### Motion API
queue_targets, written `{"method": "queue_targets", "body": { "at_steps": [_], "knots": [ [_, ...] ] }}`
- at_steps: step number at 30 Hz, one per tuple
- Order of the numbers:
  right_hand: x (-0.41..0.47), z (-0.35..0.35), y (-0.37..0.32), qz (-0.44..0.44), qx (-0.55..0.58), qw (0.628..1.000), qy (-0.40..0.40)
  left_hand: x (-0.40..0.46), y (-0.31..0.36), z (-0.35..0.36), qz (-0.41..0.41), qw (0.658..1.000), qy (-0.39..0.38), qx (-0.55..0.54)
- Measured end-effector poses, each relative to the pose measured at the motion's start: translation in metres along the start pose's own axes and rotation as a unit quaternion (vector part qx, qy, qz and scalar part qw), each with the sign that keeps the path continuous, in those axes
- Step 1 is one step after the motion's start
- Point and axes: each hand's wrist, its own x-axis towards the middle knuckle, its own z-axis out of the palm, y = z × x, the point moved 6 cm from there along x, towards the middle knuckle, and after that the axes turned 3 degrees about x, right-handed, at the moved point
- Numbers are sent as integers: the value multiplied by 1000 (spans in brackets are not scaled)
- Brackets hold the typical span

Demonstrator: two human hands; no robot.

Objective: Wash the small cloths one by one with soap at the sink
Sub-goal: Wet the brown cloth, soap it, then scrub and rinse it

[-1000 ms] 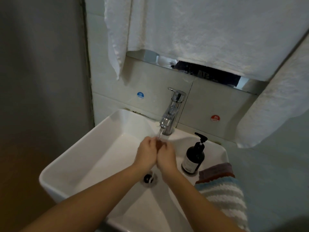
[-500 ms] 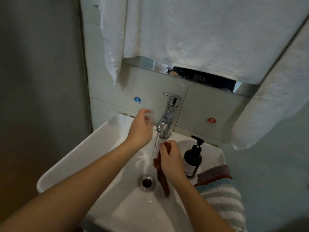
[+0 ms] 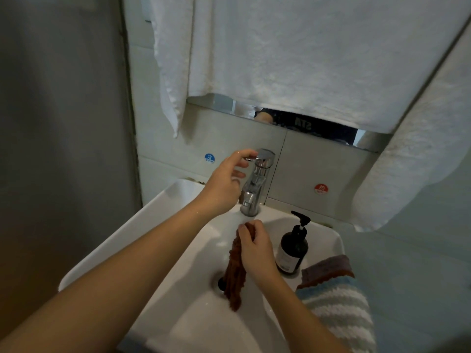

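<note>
Over sink [image 3: 122, 240] — right hand [image 3: 256, 253] gripping brown cloth [image 3: 235, 273], hanging above drain; left hand [image 3: 224, 184] at tap [image 3: 254, 184], fingers on lever — pinch unclear; soap bottle [image 3: 291, 247] beside

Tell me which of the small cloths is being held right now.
The dark red-brown cloth, hanging from the right hand over the sink; the striped cloth lies untouched on the rim.
</note>
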Motion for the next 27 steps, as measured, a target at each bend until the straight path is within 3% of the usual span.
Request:
{"method": "queue_targets", "body": {
  "at_steps": [3, 5, 10, 12, 17, 20, 23, 27],
  "knots": [
    [1, -1, 2, 5, 25, 1000, -10, -8, -18, -4, -41, 996, 2, -74],
    [1, -3, 1, 8, 59, 998, -7, -22, -43, -1, -79, 995, -19, -64],
    [10, 0, 11, 61, 174, 983, 16, -76, -96, 39, -130, 953, -269, 51],
    [15, 0, 18, 72, 194, 978, 33, -87, -105, 47, -149, 937, -312, 41],
    [26, -16, 31, 80, 191, 970, 129, -86, -123, 32, -231, 935, -269, 30],
    [27, -22, 42, 118, 232, 951, 166, -90, -122, 32, -303, 921, -229, -88],
    [23, -12, 52, 164, 229, 955, 94, -83, -111, 34, -303, 923, -123, -204],
    [15, 13, 53, 145, 108, 983, 22, -82, -100, 46, -254, 959, -40, -119]
  ]
}}
